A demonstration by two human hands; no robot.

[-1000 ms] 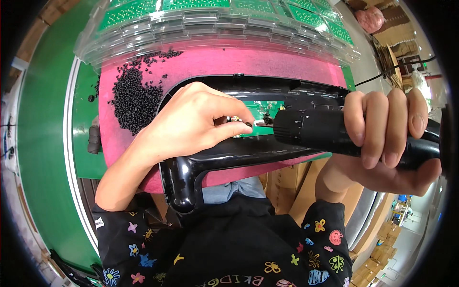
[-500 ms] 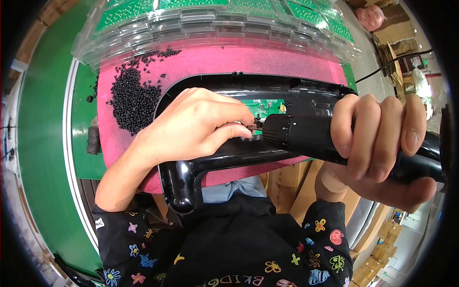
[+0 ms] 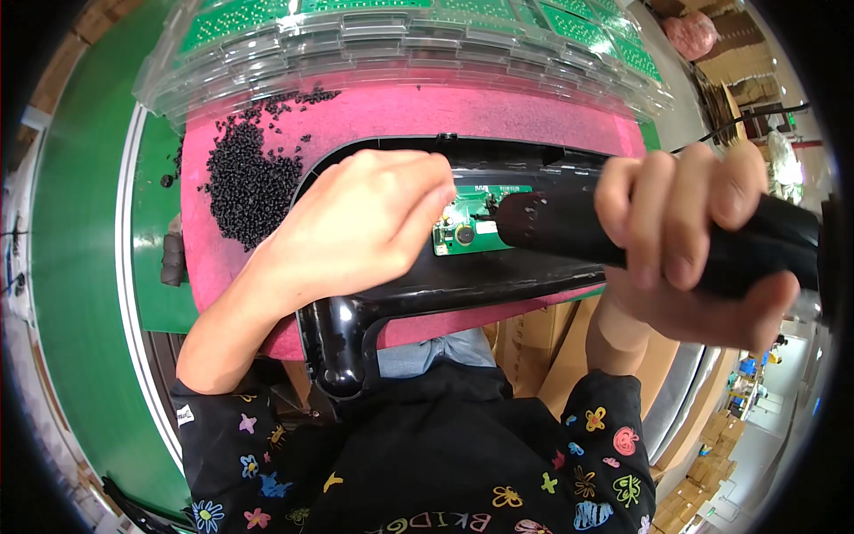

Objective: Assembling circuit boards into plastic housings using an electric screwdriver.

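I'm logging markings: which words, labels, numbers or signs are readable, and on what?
Black top: coloured lettering, not transcribed here.
Green circuit board: white print, too small to read.
Black tool: marks too blurred to read.
White sleeve tag: too small to read.

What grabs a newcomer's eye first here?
Probably the thick black cylindrical handheld tool in the right hand, right of centre, its nose over a green rectangular circuit board inside a glossy black plastic housing. Next, the heap of small black pieces on the left of the bright pink mat. Across the top, stacked clear plastic trays show more green boards.
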